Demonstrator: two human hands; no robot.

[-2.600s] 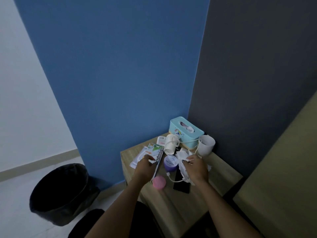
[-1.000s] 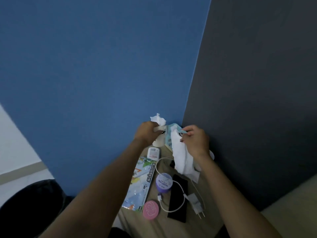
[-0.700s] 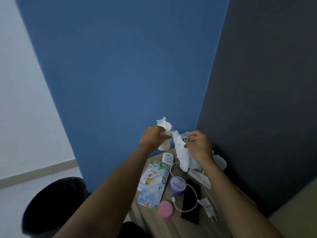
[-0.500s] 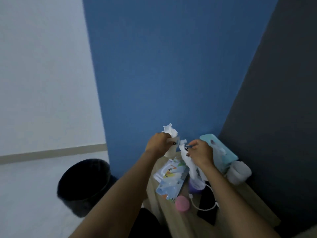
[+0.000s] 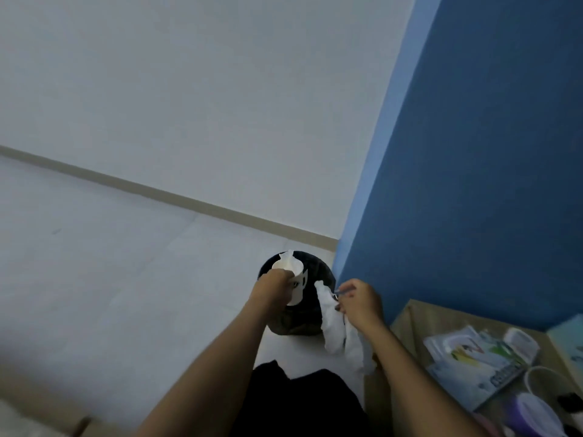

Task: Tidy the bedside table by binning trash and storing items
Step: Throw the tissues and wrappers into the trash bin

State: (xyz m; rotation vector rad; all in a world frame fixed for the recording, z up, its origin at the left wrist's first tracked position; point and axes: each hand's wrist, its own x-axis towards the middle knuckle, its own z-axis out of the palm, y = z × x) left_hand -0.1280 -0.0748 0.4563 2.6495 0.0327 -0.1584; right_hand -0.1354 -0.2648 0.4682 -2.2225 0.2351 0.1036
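Note:
My left hand [image 5: 273, 287] grips a white paper cup [image 5: 295, 280] stuffed with crumpled tissue, holding it above the black bin [image 5: 296, 320] on the floor. My right hand [image 5: 359, 302] pinches a long white tissue [image 5: 339, 334] that hangs down at the bin's right edge. The wooden bedside table [image 5: 410, 320] is at the lower right. On it lie a scissors package [image 5: 470, 364], a small white device [image 5: 520, 340], a purple jar [image 5: 533, 416] and a white cable [image 5: 536, 373].
A blue wall [image 5: 473, 184] rises behind the table, its corner next to the bin. A teal box [image 5: 568, 335] shows at the right edge. White floor [image 5: 110, 279] and a white wall lie to the left. Dark clothing [image 5: 299, 402] fills the bottom middle.
Both hands lifted the cup and the tissue off the table and carried them left to above the bin. The view swung left with them.

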